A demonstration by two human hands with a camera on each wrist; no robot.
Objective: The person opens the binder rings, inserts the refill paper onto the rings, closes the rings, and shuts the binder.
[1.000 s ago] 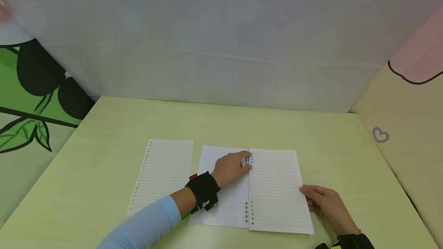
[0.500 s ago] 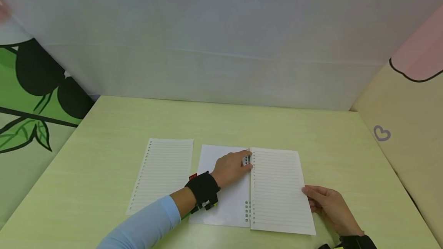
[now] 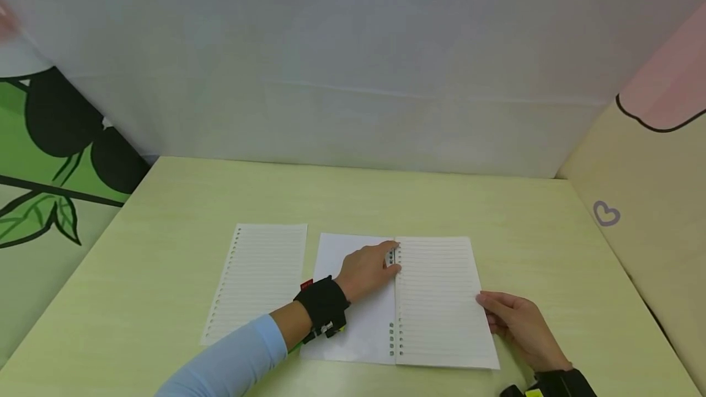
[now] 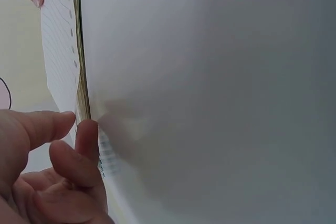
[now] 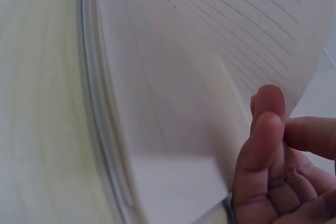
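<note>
A loose-leaf notebook lies open, its blank white left side (image 3: 358, 329) flat on the table. On its right is a lined sheet (image 3: 441, 305) with punched holes along its left edge. My left hand (image 3: 366, 268) reaches over the blank side, thumb and finger pinching the holed edge near the top; metal rings show beside it. In the left wrist view, fingertips (image 4: 86, 129) meet at the stacked page edges. My right hand (image 3: 513, 320) pinches the sheet's right edge. The right wrist view shows this page (image 5: 252, 30) bowed up over the pages below.
A separate lined sheet (image 3: 261, 274) with holes lies left of the notebook, partly behind the left forearm. The pale yellow table (image 3: 353, 195) meets a white cloth backdrop (image 3: 353, 78). Painted panels stand at both sides, a heart drawing (image 3: 607, 213) on the right one.
Since half a second ago, the lined sheet and my right hand have shifted slightly left, the sheet's holed edge closer to the notebook's middle. Both hands keep their hold.
</note>
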